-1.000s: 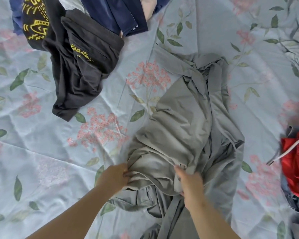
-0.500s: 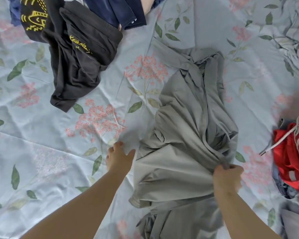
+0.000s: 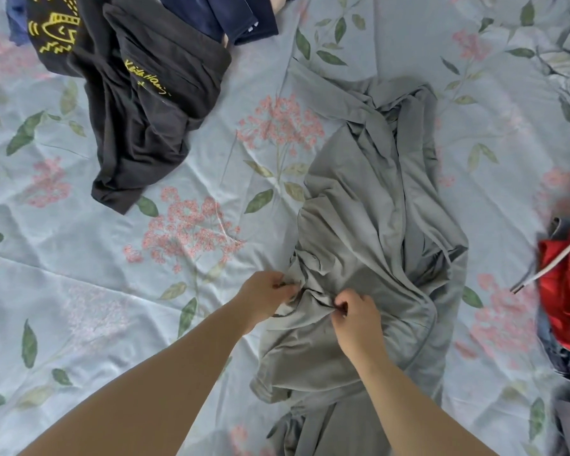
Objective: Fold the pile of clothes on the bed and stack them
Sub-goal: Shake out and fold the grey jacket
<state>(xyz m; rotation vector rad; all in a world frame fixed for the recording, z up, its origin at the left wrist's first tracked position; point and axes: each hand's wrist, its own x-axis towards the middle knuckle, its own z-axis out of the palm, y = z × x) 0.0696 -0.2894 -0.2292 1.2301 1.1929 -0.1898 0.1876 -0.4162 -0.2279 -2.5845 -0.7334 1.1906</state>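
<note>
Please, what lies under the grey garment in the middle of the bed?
The floral bedsheet shows all around the grey garment, so the garment lies on it. Its bunched folds hide anything else beneath.

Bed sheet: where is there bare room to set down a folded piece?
The widest bare patch of bed sheet lies left of the grey garment, below the black garment. A smaller one lies beyond the grey garment, top right. Crowded: the top left, with the navy garment, and the right edge by the red garment.
</note>
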